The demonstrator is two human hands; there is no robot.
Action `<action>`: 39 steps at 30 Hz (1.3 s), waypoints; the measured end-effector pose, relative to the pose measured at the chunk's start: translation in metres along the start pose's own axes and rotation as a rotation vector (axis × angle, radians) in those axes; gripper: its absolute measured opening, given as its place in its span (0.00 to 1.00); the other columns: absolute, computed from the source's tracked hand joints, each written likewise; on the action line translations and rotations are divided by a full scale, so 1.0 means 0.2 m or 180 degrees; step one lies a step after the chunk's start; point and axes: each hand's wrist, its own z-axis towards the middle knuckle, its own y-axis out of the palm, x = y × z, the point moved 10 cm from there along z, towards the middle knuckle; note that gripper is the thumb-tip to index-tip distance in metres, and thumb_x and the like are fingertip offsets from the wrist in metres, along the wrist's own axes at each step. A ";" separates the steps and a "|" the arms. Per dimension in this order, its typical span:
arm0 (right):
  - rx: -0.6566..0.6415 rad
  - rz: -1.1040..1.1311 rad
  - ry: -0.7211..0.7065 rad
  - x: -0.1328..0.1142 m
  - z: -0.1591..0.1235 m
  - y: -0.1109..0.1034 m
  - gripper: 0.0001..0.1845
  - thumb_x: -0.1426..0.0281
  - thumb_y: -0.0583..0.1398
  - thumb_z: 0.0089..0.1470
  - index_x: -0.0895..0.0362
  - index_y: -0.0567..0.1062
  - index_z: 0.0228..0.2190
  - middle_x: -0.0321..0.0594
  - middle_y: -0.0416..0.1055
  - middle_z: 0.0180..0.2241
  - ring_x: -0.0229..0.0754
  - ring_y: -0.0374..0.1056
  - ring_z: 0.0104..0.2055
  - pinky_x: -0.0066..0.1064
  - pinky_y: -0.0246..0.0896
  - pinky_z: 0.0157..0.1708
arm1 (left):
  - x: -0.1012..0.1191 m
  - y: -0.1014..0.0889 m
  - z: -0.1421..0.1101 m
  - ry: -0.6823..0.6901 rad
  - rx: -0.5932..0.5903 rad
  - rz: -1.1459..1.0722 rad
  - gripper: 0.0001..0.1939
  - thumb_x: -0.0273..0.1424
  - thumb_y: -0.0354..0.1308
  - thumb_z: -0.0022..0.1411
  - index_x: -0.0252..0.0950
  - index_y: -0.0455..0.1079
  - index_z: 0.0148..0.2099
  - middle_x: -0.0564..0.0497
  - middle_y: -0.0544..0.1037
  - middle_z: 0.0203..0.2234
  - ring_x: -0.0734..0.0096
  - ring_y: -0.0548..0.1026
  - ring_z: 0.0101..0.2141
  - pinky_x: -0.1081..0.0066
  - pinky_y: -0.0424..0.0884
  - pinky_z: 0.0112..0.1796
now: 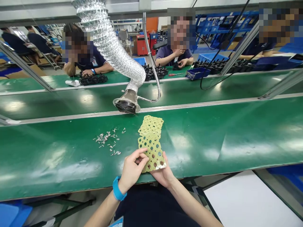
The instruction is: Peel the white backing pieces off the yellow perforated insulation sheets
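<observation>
Two hands (pixel 132 168) (pixel 165 174), one held perforated sheet (pixel 155 151).

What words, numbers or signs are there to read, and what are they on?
None can be read.
Left-side badge: too small and blurred.
Middle badge: too small and blurred.
Blue card at the bottom edge: cut off, nothing legible.
Held yellow-green sheet: no readable writing.

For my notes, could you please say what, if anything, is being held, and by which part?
The right hand holds a perforated yellow panel by its near right corner; whether the left hand grips anything is unclear.
</observation>
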 end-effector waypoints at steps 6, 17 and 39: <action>-0.0067 0.0021 -0.0019 0.00 0.01 0.00 0.36 0.42 0.61 0.47 0.53 0.75 0.50 0.45 0.72 0.53 0.53 0.65 0.56 0.49 0.52 0.58 | -0.01 -0.02 0.01 0.0143 -0.0118 0.0145 0.15 0.35 0.57 0.62 0.35 0.74 0.48 0.52 0.78 0.28 0.74 0.74 0.27 0.75 0.71 0.28; -0.0420 0.0104 -0.0068 -0.03 0.00 0.08 0.41 0.41 0.56 0.51 0.58 0.71 0.54 0.52 0.70 0.53 0.58 0.69 0.49 0.53 0.60 0.49 | -0.12 -0.53 0.37 0.1092 0.0279 0.3379 0.16 0.35 0.48 0.66 0.33 0.76 0.38 0.40 0.77 0.35 0.53 0.73 0.39 0.56 0.69 0.44; -0.0497 0.0131 -0.0103 0.00 0.04 0.05 0.51 0.33 0.55 0.42 0.64 0.74 0.49 0.55 0.71 0.49 0.56 0.70 0.44 0.50 0.61 0.45 | -0.19 -0.50 0.36 0.1152 0.0389 0.3717 0.19 0.37 0.40 0.65 0.38 0.68 0.29 0.43 0.74 0.26 0.54 0.72 0.30 0.60 0.66 0.35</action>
